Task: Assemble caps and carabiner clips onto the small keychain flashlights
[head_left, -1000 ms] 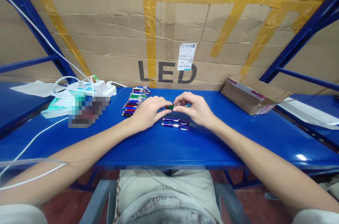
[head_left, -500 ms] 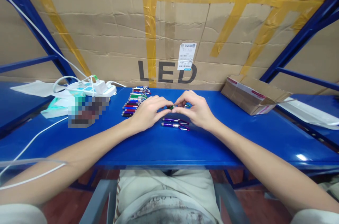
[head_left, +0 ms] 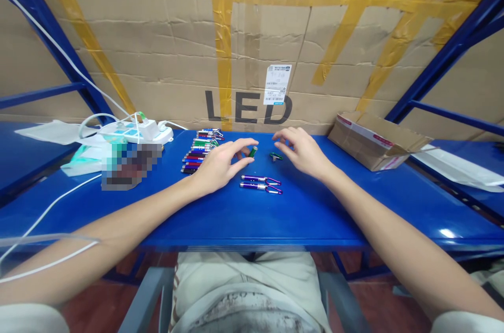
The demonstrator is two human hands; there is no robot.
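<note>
My left hand [head_left: 223, 162] has its fingers curled round a green flashlight barrel [head_left: 252, 152], whose end shows past the fingertips. Its index finger is lifted away from it. A green carabiner clip with a small metal end cap [head_left: 276, 156] lies on the blue table, apart from the barrel. Just right of this clip, my right hand [head_left: 301, 150] hovers with fingers apart and nothing in them. Two purple keychain flashlights with carabiner clips [head_left: 260, 186] lie side by side nearer to me. Several more flashlights [head_left: 197, 153] form a column, partly hidden by my left hand.
An open cardboard box [head_left: 364, 144] stands at the back right. At the back left are a white power strip [head_left: 151, 133] with cords and a blurred-out object [head_left: 132, 167]. Behind the blue table [head_left: 252, 222] rises a large taped carton [head_left: 169, 60].
My hands have drawn apart. The green clip with its cap has left my right hand and lies on the table, while the green barrel stays in my left hand.
</note>
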